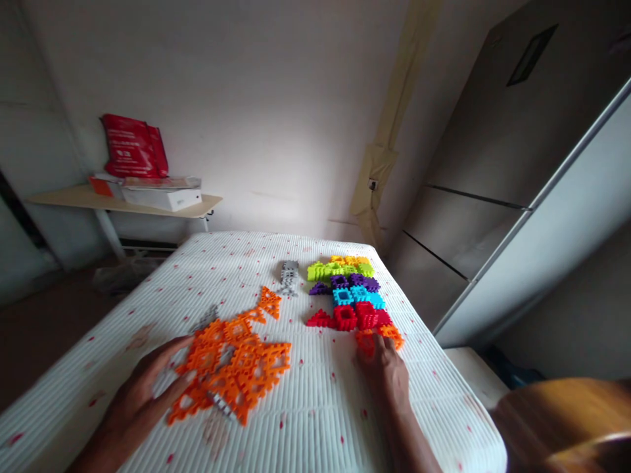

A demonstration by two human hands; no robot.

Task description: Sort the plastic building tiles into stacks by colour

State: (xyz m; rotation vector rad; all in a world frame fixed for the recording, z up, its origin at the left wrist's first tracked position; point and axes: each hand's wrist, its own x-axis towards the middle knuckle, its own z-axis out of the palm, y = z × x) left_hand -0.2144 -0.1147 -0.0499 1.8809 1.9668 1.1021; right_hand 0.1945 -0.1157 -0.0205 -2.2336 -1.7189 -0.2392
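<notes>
An orange lattice assembly (235, 363) of interlocking plastic pieces is seen lying flat on a white ribbed table cover (315, 427) dotted with red specks. The left hand (148, 387) is laid on the assembly's near left edge, its fingers spread open and pressed flat, nothing being gripped. The right hand (384, 368) is stretched to the right of the assembly, fingertips touching an orange block (392, 335) at the near end of a sorted stack; whether that block is pinched cannot be told. Beyond it, red blocks (352, 317), cyan blocks (357, 297), purple blocks (348, 283), lime blocks (338, 270) and yellow blocks (350, 260) are ranged in rows toward the far edge. A small grey piece (288, 276) is set between assembly and stack. On a far left shelf (73, 197), a red bag (133, 146) bearing pale lettering too blurred to be read is propped above a white box (162, 197).
</notes>
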